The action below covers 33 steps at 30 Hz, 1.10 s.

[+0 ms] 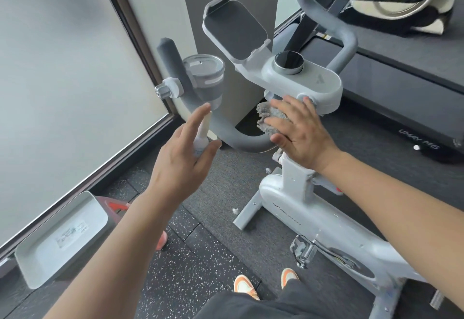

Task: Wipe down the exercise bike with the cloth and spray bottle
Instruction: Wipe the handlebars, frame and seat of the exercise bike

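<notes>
Right hand [298,130], flat fingers, pressing cloth [270,120] mid-frame; left hand [180,165] holding spray bottle [202,138]. Rub slowly, press firmly.

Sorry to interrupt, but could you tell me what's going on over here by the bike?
A person is cleaning the white exercise bike. Their right hand presses a grey cloth flat against the stem just under the console. Their left hand holds a small spray bottle, nozzle up, near the grey handlebar.

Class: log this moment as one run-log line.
left hand: holds spray bottle | right hand: presses cloth on bike stem
</notes>
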### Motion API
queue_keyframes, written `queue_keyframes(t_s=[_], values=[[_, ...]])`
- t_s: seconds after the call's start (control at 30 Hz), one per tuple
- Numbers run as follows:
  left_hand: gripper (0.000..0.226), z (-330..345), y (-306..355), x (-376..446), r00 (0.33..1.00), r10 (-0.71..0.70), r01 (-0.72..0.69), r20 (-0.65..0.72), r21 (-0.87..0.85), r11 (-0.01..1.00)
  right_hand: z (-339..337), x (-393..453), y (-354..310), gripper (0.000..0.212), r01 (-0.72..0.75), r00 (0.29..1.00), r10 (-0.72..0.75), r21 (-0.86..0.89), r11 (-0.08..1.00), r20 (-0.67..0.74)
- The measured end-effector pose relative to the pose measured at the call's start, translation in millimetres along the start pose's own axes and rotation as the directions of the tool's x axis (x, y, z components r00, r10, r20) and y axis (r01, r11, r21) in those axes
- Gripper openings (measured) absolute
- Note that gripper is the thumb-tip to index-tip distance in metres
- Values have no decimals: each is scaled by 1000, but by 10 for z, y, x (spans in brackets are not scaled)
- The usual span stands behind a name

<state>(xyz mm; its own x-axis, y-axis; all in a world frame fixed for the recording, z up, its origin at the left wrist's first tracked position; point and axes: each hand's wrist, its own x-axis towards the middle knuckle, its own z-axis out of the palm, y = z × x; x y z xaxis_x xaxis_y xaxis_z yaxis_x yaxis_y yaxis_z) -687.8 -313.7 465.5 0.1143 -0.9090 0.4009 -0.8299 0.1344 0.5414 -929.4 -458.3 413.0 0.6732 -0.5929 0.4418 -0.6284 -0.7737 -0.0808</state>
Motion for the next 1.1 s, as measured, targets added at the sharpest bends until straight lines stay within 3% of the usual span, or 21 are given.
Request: queue_keyframes(t_s=[0.3, 0.5, 0.67, 0.87, 1.1], values=[[62, 118, 224, 179, 999, 43, -43, 6, 2, 999, 38, 72, 349, 43, -55, 991, 64, 77, 996, -120], [61, 199, 404, 218, 999, 24, -24, -28, 14, 1000, 83, 29, 40, 37, -101, 975, 126, 141, 985, -184], [61, 345, 552, 332, 999, -2, 4, -43, 41, 999, 72, -49, -127, 33, 102, 983, -78, 141, 985, -168], [62, 529, 941, 592, 988, -63, 86, -143, 161, 983, 33, -9, 335, 30, 393, 909, -367, 116, 912, -196], [64, 982, 1377, 885, 971, -124, 159, -203, 164, 974, 6, 1, 724, 23, 504, 861, -443, 296, 812, -251]])
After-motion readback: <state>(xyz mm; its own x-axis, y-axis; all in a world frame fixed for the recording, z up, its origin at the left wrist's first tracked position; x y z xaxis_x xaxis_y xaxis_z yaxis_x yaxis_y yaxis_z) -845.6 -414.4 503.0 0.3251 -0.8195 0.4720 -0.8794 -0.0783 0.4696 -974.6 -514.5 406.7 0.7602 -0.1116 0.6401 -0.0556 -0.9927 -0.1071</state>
